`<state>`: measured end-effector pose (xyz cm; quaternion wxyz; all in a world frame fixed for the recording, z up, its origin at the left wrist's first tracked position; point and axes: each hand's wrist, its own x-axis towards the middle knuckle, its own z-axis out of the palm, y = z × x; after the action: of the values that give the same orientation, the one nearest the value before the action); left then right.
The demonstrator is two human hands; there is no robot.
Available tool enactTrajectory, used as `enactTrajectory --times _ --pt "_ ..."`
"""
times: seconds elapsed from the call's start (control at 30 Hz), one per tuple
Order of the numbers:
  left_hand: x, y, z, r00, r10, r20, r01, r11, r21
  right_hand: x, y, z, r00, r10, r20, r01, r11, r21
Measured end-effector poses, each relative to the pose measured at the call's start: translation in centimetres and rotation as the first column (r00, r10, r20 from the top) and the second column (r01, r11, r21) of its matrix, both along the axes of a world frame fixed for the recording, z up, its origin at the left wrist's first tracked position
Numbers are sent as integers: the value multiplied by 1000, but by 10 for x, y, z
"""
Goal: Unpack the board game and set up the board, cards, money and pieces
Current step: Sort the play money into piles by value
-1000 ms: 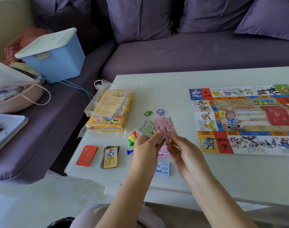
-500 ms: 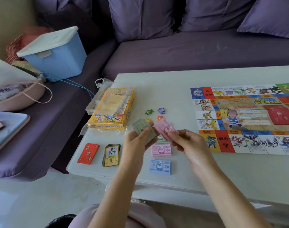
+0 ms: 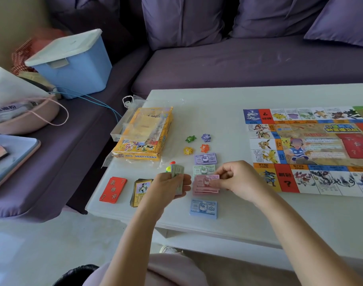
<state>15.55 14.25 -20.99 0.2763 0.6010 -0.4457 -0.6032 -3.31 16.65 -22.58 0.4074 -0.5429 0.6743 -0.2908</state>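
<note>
The game board (image 3: 312,149) lies unfolded on the right of the white table (image 3: 248,215). Money piles sit in a column: purple (image 3: 205,158), green (image 3: 203,169), pink (image 3: 205,185), blue (image 3: 203,208). My left hand (image 3: 168,187) grips a stack of remaining notes (image 3: 177,171) upright. My right hand (image 3: 236,178) pinches pink notes at the pink pile, low on the table. Four star tokens (image 3: 197,144) lie above the piles. A red card deck (image 3: 113,189) and a yellow card deck (image 3: 140,191) sit at the left front. Coloured pawns (image 3: 170,165) peek out behind my left hand.
The yellow game box (image 3: 143,134) with a clear plastic tray lies on the table's left. A purple sofa (image 3: 238,60) wraps the table; on it stand a blue lidded bin (image 3: 73,62), a pink bag (image 3: 23,114) and a tray (image 3: 13,155).
My right hand has moved down from the fanned stack and brought pink notes onto the pink pile. My left hand has lowered with the remaining notes. Purple and green piles now show.
</note>
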Motion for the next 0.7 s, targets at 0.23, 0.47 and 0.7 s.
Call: enactTrajectory --times 0.23,0.47,0.7 --pt "0 0 -2 998 -46 34 46 999 -5 1 2 -5 984 -6 -177 -12 995 -99" --pt "1 1 -3 999 -41 34 41 999 7 2 6 7 903 155 -402 -243 954 -176" --pt "1 2 -1 999 -50 11 50 999 10 6 1 6 814 310 -492 -401 911 -91"
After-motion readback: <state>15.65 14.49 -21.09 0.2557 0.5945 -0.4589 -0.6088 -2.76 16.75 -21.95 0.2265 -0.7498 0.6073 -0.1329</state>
